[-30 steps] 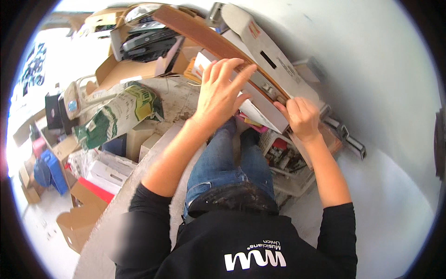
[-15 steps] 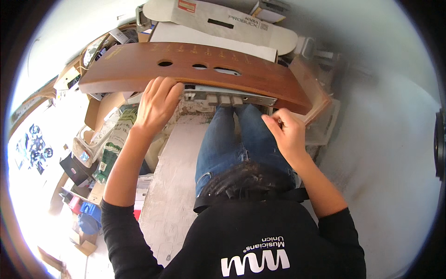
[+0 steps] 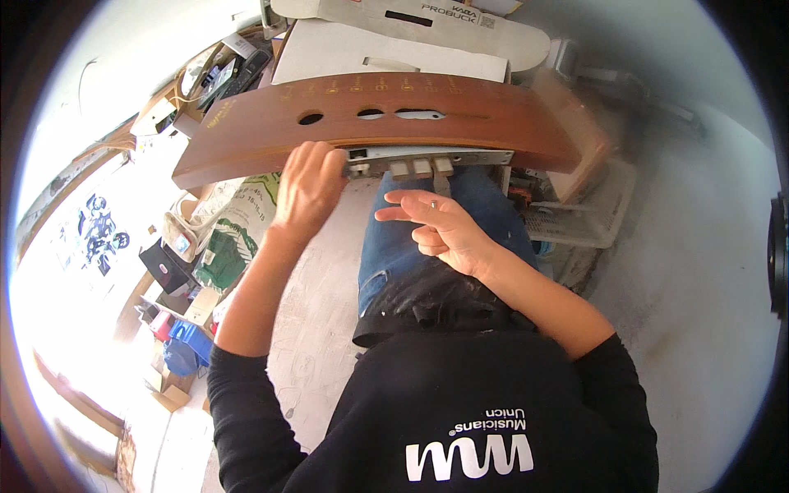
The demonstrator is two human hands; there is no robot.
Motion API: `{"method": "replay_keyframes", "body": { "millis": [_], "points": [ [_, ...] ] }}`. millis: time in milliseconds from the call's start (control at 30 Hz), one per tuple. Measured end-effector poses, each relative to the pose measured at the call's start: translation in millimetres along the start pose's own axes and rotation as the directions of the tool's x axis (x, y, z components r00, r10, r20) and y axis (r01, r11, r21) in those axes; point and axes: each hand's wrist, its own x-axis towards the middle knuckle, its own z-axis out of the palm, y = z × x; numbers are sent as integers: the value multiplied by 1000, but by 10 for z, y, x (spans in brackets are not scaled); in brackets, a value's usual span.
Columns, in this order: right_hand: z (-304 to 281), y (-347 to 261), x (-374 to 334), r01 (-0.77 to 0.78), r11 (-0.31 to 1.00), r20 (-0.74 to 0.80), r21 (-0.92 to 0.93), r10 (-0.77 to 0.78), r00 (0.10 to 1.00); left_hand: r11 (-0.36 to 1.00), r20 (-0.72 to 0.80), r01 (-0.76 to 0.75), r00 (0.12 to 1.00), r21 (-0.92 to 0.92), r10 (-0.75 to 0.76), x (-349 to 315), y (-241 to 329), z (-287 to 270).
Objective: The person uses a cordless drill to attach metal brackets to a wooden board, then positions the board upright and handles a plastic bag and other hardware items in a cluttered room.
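A long brown wooden door slab point(image 3: 509, 119) lies across in front of me, with three holes in its face. A metal lock plate point(image 3: 427, 158) with several pale bolts is set in its near edge. My left hand point(image 3: 308, 189) grips that edge beside the left end of the lock plate. My right hand point(image 3: 436, 230) hovers just below the bolts, fingers spread, with a small thin metal piece resting on its fingers. It touches neither door nor lock. Blue jeans point(image 3: 411, 263) show beneath both hands.
A flat white cardboard box point(image 3: 411, 41) lies behind the door. A white wire basket point(image 3: 583, 218) stands at the right. At the left are a green-printed sack point(image 3: 234, 226), cardboard boxes and blue items point(image 3: 185, 353) on a grey concrete floor point(image 3: 699, 287).
The door has swung from slanting to lying level across the view. My right hand has left the door's right end and come to the middle, below the lock bolts. My left hand stays on the edge.
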Motion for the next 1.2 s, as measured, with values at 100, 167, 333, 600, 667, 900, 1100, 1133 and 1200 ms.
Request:
{"method": "replay_keyframes", "body": {
  "millis": [100, 167, 333, 600, 667, 900, 1100, 1133, 1200],
  "points": [
    [145, 105, 55, -100, 983, -23, 154, 105, 994, 1000, -34, -10, 999, -24, 9, -37, 162, 57],
    [234, 140, 163, -39, 972, -35, 233, 49, 998, 998, -26, -2, 1000, -56, 1, -45, 230, 69],
    [511, 194, 466, 126, 949, -249, 288, -53, 967, 979, 3, -33, 999, -200, 34, -22, 142, 10],
    [806, 206, 765, 406, 822, -564, 399, -129, 815, 862, 153, -29, 981, -506, 122, -47, -181, -233],
    [815, 192, 783, 394, 879, -569, 269, -185, 802, 855, 148, -66, 975, -514, 164, -47, -275, -361],
    [828, 182, 666, 242, 970, -614, 27, -175, 770, 956, 258, -255, 923, -147, 286, 16, -711, -479],
    [905, 224, 688, 294, 953, -660, -72, -266, 702, 967, 364, -245, 897, -66, 252, -53, -656, -91],
    [922, 241, 706, 294, 953, -684, -67, -259, 682, 970, 383, -242, 893, -37, 237, -60, -663, -63],
    [943, 264, 742, 323, 943, -699, -81, -285, 656, 971, 391, -240, 895, 12, 217, -61, -677, -24]
  ]
}}
